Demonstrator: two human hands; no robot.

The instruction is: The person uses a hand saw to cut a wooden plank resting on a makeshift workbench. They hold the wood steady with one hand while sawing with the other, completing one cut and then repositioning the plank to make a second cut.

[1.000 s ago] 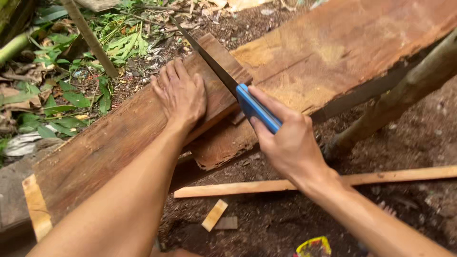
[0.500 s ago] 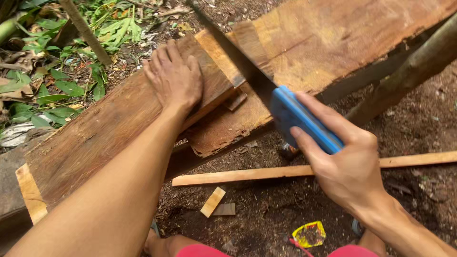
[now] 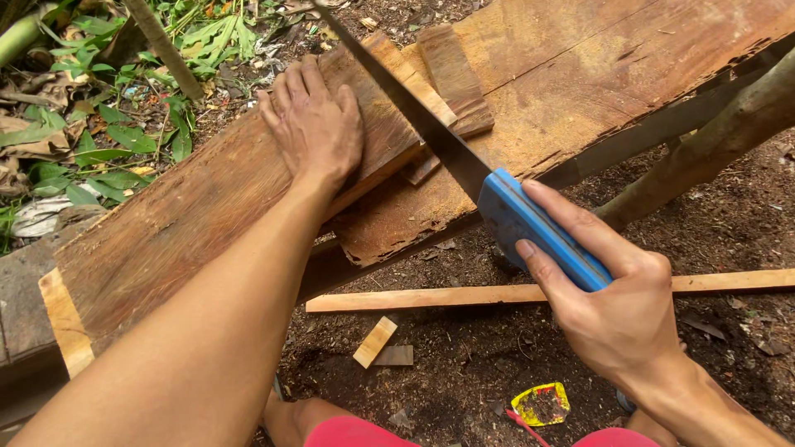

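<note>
Right hand (image 3: 621, 319) grips blue saw handle (image 3: 538, 228); blade (image 3: 414, 116) lies across plank (image 3: 207, 215). Left hand (image 3: 315, 124) flat, fingers spread, pressing plank. Yellow wrapper (image 3: 540, 404) on ground below.

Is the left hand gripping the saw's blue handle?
No, the left hand lies flat on the plank; the right hand holds the blue saw handle.

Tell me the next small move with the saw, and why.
Probably push the saw forward and down through the cut. The right hand has the blue handle drawn back off the plank, the blade lies in the kerf, and the left hand presses the plank flat beside it.
</note>
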